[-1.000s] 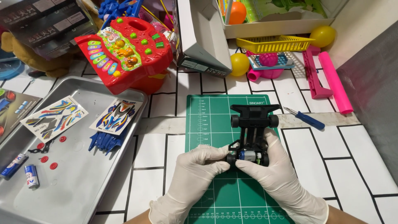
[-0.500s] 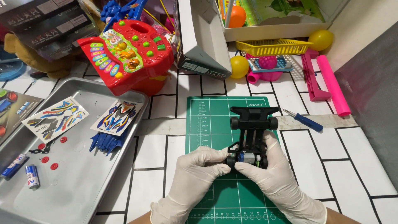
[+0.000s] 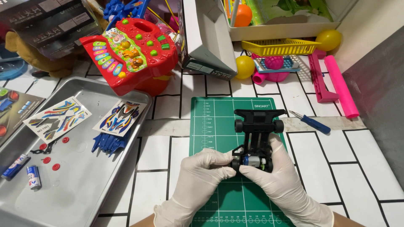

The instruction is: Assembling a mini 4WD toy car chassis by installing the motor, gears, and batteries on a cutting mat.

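Observation:
A black toy car chassis (image 3: 257,126) with small black wheels lies on a green cutting mat (image 3: 210,126), its nose pointing away from me. Both my hands wear white gloves. My left hand (image 3: 202,172) grips the near left end of the chassis, beside a small silver motor (image 3: 252,161). From the other side, my right hand (image 3: 277,178) holds the near right end, thumb by the motor. The rear wheels are hidden under my fingers.
A metal tray (image 3: 84,176) at left holds two sticker sheets (image 3: 57,117), blue plastic parts (image 3: 110,142), small red pieces and two batteries (image 3: 33,176). A blue screwdriver (image 3: 313,123) lies right of the mat. A red toy keyboard (image 3: 126,52), an open box, yellow balls and pink toys stand behind.
Both hands stay at the chassis's near end; fingers shift only slightly around the motor. The chassis has not moved on the mat.

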